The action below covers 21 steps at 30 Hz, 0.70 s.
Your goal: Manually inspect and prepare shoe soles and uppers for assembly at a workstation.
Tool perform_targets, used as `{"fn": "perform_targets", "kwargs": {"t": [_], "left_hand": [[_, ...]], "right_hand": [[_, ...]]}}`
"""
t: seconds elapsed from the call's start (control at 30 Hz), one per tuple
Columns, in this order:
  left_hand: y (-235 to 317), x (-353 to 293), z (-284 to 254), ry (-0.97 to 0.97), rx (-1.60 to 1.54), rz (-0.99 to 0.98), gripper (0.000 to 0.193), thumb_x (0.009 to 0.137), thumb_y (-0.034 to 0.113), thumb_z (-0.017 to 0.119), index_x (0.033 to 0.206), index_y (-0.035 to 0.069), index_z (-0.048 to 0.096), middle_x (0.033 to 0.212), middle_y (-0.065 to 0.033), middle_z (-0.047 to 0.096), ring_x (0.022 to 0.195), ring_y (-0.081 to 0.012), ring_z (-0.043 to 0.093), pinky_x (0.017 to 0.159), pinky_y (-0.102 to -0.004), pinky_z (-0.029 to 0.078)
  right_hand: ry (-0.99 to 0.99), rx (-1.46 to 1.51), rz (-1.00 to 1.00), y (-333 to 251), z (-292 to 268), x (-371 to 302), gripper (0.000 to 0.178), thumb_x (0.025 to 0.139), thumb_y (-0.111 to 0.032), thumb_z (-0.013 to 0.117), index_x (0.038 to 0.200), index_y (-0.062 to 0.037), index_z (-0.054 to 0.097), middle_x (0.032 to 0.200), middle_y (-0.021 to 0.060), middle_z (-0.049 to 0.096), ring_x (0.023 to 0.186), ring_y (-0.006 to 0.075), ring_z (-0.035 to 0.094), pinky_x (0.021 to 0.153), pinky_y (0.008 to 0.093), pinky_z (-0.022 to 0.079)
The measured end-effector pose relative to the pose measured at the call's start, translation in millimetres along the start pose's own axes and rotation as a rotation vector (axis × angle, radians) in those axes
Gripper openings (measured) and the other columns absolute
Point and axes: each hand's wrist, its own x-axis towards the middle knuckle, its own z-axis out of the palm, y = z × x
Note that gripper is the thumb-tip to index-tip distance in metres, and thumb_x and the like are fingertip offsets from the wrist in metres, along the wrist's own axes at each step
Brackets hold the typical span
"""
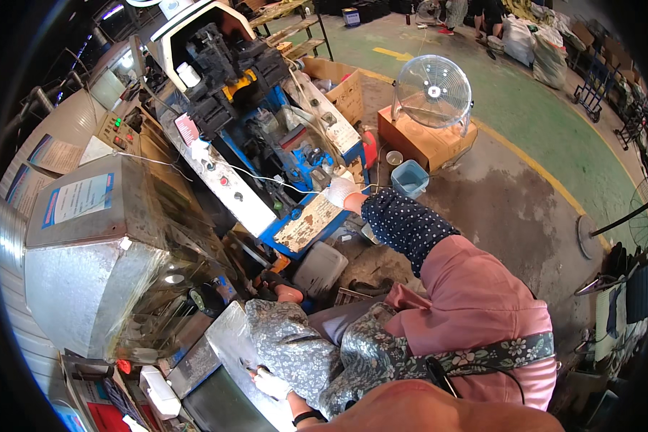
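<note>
My right hand [340, 191], in a white glove, reaches to the near corner of the blue-and-white machine [312, 225]. Its fingers are curled by a pale piece at the machine's edge, and what they grip is too small to tell. A thin white cable [255, 175] runs across the machine toward it. Low in the view, my left hand [271, 384], also white-gloved, is over a pale metal surface [230, 335] beside my flowered apron [295, 349]. Its fingers look bent together near a small dark spot; whether that is a held thing cannot be made out.
A large sheet-metal housing [75, 277] stands left. Beyond the machine are a round fan [433, 92] on a cardboard box [421, 147] and a blue bucket [410, 179]. A grey plastic container [320, 270] sits below the machine. A white box [160, 392] is at lower left.
</note>
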Motion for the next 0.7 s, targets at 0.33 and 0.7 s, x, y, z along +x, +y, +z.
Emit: {"fn": "perform_targets", "kwargs": {"t": [0.33, 0.7], "left_hand": [[48, -15, -27, 0.068, -0.200, 0.138, 0.047, 0.108, 0.029, 0.046, 0.139, -0.004, 0.056, 0.149, -0.0330, 0.049, 0.136, -0.0453, 0.049, 0.116, -0.0492, 0.038], [-28, -184, -207, 0.143, 0.135, -0.386, 0.025, 0.094, 0.023, 0.059, 0.112, 0.008, 0.069, 0.110, -0.0190, 0.071, 0.099, -0.0374, 0.067, 0.089, -0.0475, 0.053]], "right_hand": [[0.040, -0.331, -0.399, 13, 1, -6, 0.037, 0.095, -0.037, 0.058, 0.099, -0.0052, 0.077, 0.104, 0.0183, 0.074, 0.093, 0.0338, 0.073, 0.079, 0.0449, 0.057], [-0.099, -0.921, -0.494, 65, 26, 99, 0.028, 0.092, -0.034, 0.068, 0.108, -0.0111, 0.071, 0.095, 0.0070, 0.075, 0.089, 0.0251, 0.071, 0.088, 0.0447, 0.054]]}}
